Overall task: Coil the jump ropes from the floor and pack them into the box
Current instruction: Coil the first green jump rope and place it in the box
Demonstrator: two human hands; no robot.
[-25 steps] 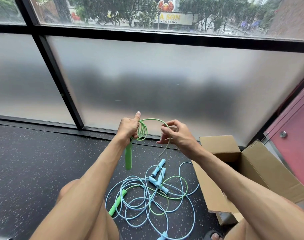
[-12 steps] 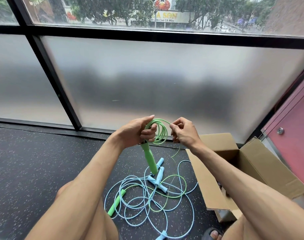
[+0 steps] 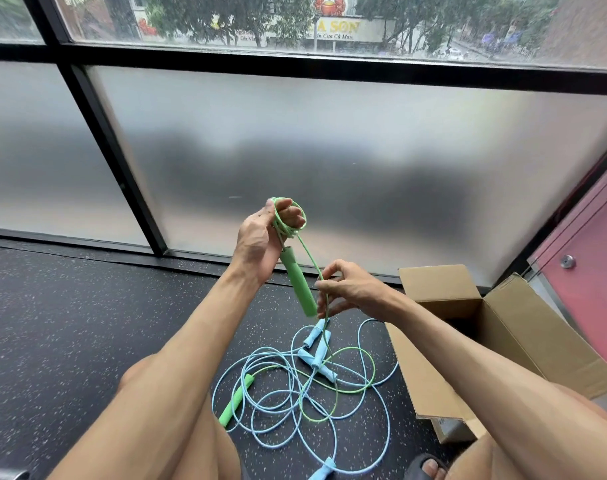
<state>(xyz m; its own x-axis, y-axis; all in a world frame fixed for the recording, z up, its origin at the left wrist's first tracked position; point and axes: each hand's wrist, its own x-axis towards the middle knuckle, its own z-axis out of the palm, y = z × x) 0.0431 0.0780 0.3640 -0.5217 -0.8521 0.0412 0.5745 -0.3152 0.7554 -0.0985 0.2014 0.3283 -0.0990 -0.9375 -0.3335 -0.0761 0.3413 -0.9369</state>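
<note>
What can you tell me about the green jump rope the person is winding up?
The green jump rope has a thin, shiny cord and two soft-looking green handles. Part of the cord is coiled in small loops around the fingers of the left hand, with one handle hanging down below it. The right hand pinches the cord lower down. The rest trails to the floor, tangled with blue ropes, where the other handle lies.

Single head-worn wide view, looking forward and down, close over forearms, floor (image 3: 70, 341) and window (image 3: 329, 150) beyond
</note>
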